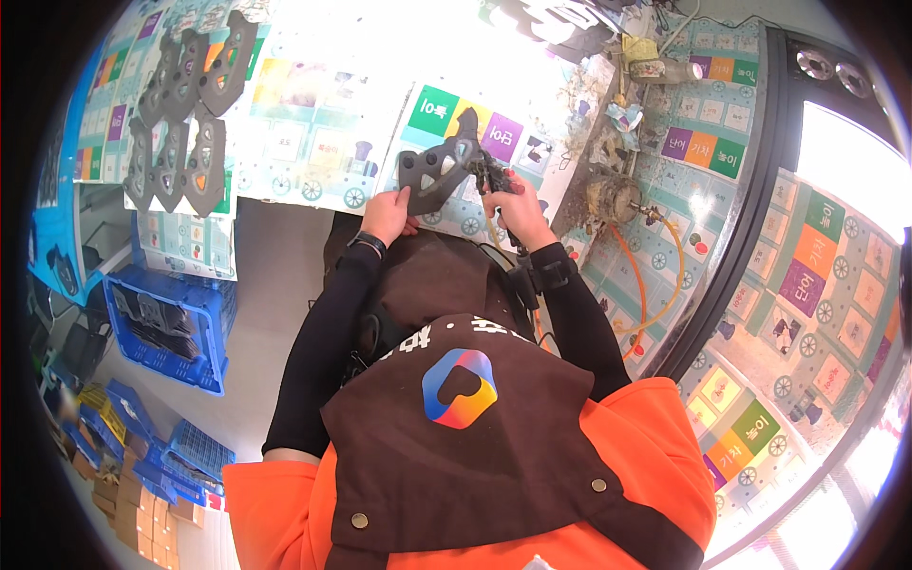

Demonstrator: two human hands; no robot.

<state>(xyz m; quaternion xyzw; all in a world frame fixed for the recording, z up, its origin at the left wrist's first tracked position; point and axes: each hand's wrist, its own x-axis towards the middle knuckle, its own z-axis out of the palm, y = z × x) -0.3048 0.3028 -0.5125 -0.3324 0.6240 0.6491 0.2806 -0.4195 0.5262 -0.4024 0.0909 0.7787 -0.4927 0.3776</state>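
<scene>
At the table's near edge, my left hand (388, 215) grips the lower left corner of a dark grey moulded plastic part (429, 198). The part has several cut-outs and a pointed upper end, and it is tilted over the printed sheet. My right hand (518, 211) is wrapped round the handle of a dark, grime-covered spray gun (494, 177). Its front end is close against the part's right side; whether they touch I cannot tell. Several similar dark grey parts (204, 166) lie in two rows at the table's left end.
A crusted round pot (613, 199) with yellow and orange hoses (681, 275) stands right of my right hand. Beyond it lies a clear bottle (665, 70). A blue crate (171, 328) of dark pieces stands at lower left. A dark frame (736, 190) borders the right side.
</scene>
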